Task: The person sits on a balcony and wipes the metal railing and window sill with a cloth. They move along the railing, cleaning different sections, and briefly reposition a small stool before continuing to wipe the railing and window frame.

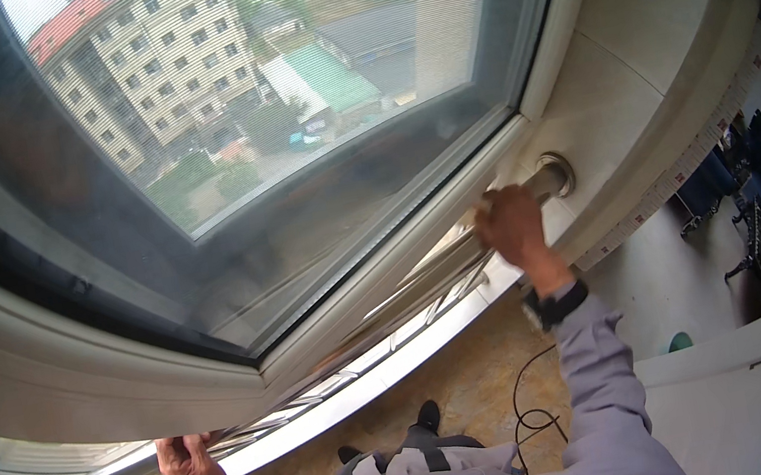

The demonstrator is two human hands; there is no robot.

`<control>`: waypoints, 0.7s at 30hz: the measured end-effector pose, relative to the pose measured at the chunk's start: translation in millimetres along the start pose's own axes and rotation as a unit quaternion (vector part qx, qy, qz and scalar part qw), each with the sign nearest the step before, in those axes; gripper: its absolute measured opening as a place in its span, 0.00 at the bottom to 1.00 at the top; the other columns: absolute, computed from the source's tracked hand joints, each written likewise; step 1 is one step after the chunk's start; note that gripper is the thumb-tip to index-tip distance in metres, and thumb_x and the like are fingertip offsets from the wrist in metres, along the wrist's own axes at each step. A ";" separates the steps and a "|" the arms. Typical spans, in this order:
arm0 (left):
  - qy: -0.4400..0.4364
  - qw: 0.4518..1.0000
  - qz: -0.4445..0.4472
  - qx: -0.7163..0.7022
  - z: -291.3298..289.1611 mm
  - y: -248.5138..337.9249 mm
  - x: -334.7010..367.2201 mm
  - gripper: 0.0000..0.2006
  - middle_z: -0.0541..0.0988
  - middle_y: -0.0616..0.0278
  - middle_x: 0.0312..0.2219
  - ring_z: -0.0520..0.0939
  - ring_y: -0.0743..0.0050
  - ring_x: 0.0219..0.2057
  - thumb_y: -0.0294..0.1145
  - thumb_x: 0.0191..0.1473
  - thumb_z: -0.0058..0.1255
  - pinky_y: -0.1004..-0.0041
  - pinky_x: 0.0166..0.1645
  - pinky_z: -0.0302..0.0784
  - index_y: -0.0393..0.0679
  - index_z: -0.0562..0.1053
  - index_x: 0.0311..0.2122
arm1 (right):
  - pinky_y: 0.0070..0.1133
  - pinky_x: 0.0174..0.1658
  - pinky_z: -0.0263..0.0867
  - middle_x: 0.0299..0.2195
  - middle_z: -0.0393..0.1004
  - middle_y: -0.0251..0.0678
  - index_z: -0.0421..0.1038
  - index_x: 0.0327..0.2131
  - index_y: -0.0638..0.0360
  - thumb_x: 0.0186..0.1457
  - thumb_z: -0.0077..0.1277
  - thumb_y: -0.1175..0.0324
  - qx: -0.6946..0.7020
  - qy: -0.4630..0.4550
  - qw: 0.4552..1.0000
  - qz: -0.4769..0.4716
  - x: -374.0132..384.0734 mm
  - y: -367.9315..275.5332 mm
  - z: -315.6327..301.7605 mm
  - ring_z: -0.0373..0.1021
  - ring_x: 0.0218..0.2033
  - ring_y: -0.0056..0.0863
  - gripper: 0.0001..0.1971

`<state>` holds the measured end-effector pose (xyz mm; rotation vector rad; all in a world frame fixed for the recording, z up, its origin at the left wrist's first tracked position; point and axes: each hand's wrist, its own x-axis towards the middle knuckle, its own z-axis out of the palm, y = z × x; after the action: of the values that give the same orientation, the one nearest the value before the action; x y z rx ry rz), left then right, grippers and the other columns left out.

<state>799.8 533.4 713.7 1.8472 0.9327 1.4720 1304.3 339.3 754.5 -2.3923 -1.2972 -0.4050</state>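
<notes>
A large window sash (386, 272) with a pale frame and dark glass surround fills the upper middle, swung inward over a metal rail (436, 270). At the sash's lower left edge, my left hand (192, 465) has its fingers curled up against the frame, gripping it. My right hand (514, 227) is closed beside the sash's right lower corner, close to the rail's round wall flange (556, 176). Its fingers are slightly blurred, and a small brownish patch shows by them. Whatever lies inside that hand is hidden. Dark bands circle both my wrists.
Below the rail runs a white ledge (390, 355). A black cable (521, 415) loops over the tan marbled floor (482, 361) near my feet. Dark blue chairs (745, 187) stand at right past a curved pale wall edge. Buildings show through the glass.
</notes>
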 end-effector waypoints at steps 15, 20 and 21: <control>-0.060 0.996 0.005 -0.063 -1.8 15.0 8.4 0.08 0.78 0.58 0.37 0.79 0.81 0.27 0.11 0.60 0.49 0.80 0.34 0.78 0.35 0.74 0.41 | 0.39 0.50 0.65 0.37 0.75 0.42 0.76 0.40 0.57 0.54 0.55 0.63 0.096 0.008 0.983 -0.158 -47.4 -157.7 17.8 0.71 0.42 0.46 0.13; -0.070 0.994 -0.018 -0.081 -4.9 16.9 9.9 0.08 0.79 0.58 0.34 0.84 0.76 0.29 0.11 0.56 0.52 0.79 0.34 0.80 0.34 0.75 0.39 | 0.44 0.49 0.63 0.46 0.73 0.45 0.73 0.48 0.56 0.50 0.58 0.59 0.195 0.021 0.952 -0.237 -84.3 -274.3 42.2 0.69 0.48 0.48 0.22; -0.076 0.994 -0.006 -0.079 -5.7 17.1 10.1 0.08 0.79 0.58 0.34 0.84 0.77 0.29 0.11 0.56 0.53 0.79 0.34 0.80 0.34 0.75 0.38 | 0.44 0.52 0.63 0.50 0.71 0.44 0.71 0.54 0.55 0.51 0.59 0.59 0.215 -0.007 0.944 -0.249 -94.3 -295.9 41.2 0.68 0.52 0.47 0.26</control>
<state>798.4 531.9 734.2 1.8062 0.7329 1.3371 1007.0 436.4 736.3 -1.7007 -1.7862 -0.2066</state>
